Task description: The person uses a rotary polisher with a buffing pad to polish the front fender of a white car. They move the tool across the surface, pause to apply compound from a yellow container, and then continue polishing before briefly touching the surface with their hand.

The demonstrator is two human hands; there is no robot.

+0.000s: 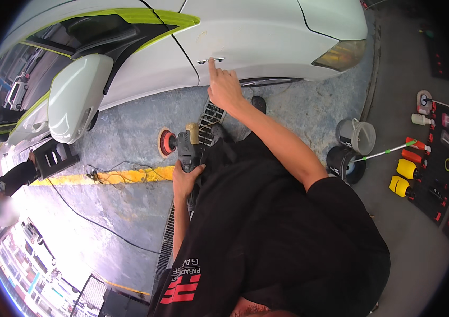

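Observation:
My left hand is closed around the body of a black electric polisher, held beside my black shirt. Its round red pad with a pale rim faces left, away from me. My right hand reaches forward to the white car. The index finger is stretched out, its tip on a small silver trim piece on the front fender. The other fingers are partly bent, and nothing shows in that hand. Yellow-green masking tape edges the car's windows.
A white wing mirror juts out at left. Near it are a black stool and another person's dark sleeve. Cables cross the floor. Buckets stand at right, beside a rack with yellow bottles.

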